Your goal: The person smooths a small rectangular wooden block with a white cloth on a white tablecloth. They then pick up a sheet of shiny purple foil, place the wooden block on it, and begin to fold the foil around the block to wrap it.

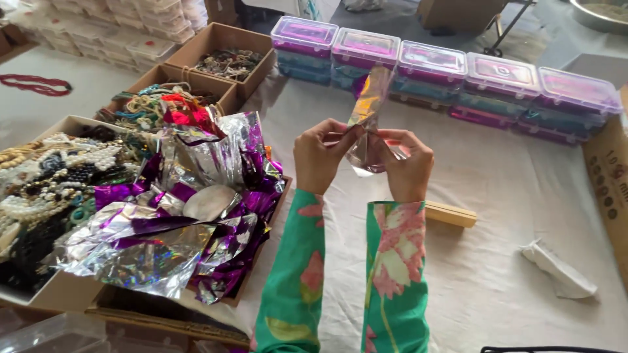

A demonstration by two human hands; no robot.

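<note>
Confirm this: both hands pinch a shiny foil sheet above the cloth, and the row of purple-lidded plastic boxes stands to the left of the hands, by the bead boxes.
Not quite. In the head view, the left hand and right hand do pinch the foil sheet, but the purple-lidded plastic boxes stand beyond the hands, toward the right.

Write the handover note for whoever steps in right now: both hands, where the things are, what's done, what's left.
Left hand: pinching the left edge of a shiny foil piece, held above the table.
Right hand: pinching the same piece from the right; the foil stands up between both hands.
Things: heap of silver and purple foil sheets in a cardboard box at left; boxes of beads and necklaces further left; a row of stacked clear plastic cases along the far side; a wooden block beside the right sleeve.
Done: one foil piece is in hand.
Left: cannot tell what is inside it; the heap remains.
</note>
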